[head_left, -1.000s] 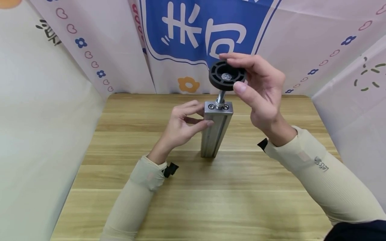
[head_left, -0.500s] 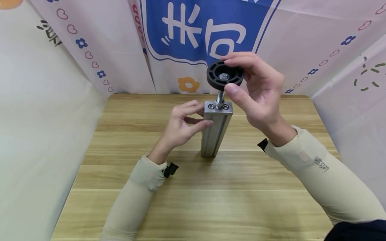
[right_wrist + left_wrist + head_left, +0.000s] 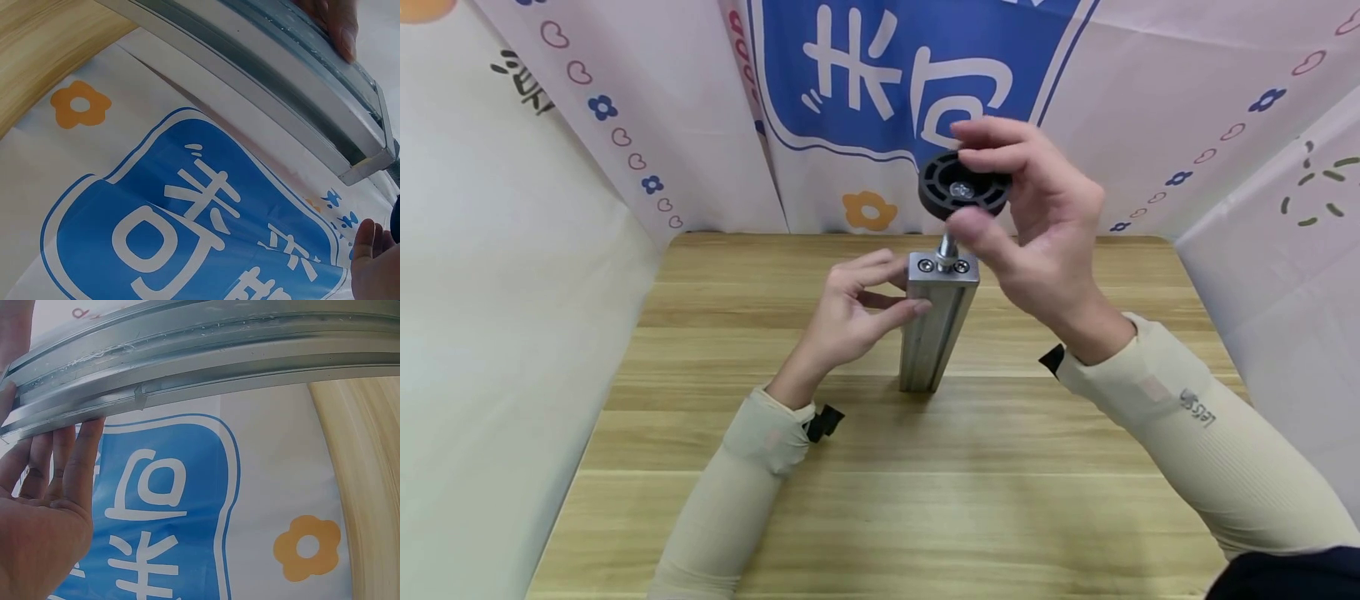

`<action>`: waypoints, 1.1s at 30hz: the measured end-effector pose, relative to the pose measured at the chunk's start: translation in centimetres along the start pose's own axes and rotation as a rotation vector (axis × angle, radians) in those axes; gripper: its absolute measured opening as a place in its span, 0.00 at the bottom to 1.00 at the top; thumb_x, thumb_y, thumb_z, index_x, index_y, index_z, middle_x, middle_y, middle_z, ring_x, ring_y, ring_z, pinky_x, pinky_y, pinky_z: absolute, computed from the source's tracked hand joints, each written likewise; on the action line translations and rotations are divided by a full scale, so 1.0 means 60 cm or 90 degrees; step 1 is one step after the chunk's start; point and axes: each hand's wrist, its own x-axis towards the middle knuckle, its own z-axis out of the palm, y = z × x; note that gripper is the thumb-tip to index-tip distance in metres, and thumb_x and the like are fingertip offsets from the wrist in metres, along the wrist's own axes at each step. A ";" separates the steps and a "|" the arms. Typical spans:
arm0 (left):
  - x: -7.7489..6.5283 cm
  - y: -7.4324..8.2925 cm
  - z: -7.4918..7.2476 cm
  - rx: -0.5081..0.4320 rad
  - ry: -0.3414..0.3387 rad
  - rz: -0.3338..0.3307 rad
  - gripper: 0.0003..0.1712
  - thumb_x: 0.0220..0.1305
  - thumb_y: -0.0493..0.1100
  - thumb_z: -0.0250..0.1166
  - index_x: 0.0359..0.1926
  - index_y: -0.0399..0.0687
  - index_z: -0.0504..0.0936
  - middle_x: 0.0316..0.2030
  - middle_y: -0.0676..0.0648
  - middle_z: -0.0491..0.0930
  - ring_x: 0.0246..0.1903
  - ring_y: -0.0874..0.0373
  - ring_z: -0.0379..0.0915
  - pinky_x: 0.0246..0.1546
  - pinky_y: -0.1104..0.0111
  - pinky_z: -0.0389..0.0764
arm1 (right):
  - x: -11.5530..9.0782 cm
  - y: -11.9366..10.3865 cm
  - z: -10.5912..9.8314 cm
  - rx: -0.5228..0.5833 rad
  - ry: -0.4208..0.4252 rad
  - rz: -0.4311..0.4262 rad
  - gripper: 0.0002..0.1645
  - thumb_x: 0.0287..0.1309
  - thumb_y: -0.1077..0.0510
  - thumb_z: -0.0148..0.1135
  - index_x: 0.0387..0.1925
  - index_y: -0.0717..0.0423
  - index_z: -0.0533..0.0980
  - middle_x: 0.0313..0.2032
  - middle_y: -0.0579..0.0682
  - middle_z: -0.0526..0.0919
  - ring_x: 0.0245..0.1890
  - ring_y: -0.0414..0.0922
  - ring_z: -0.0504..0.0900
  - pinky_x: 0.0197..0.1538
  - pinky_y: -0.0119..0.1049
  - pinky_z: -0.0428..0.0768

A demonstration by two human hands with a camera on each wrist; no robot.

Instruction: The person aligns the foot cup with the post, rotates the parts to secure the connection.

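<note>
An aluminium extrusion (image 3: pixel 925 337) stands upright on the wooden table, capped by a metal end plate (image 3: pixel 916 275) with two screws. My left hand (image 3: pixel 853 312) grips its upper end from the left, thumb on the near face. The left wrist view shows the fingers of this hand (image 3: pixel 53 519) against the grooved extrusion (image 3: pixel 219 347). From the plate rises a metal stem (image 3: pixel 947 248) bearing a black round levelling foot (image 3: pixel 934 190). My right hand (image 3: pixel 1052 221) holds the foot's rim between thumb and fingers. Only a dark edge of the foot (image 3: pixel 395 219) shows in the right wrist view.
The wooden table (image 3: pixel 880 500) spreads around the extrusion. A printed cloth backdrop (image 3: pixel 685 100) with a blue panel hangs behind it, close to the right hand. Pale cloth walls (image 3: pixel 497 292) stand at both sides.
My right thumb has swung left across the near rim of the foot, and the right fingers have shifted slightly upward. The left hand and the extrusion stay still.
</note>
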 end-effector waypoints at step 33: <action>-0.001 -0.002 -0.001 0.005 -0.004 -0.008 0.21 0.60 0.26 0.74 0.56 0.31 0.86 0.42 0.37 0.85 0.42 0.57 0.83 0.40 0.60 0.95 | -0.003 -0.001 0.003 -0.016 0.009 -0.004 0.37 0.54 0.48 0.80 0.43 0.80 0.77 0.47 0.52 0.77 0.48 0.50 0.76 0.52 0.31 0.87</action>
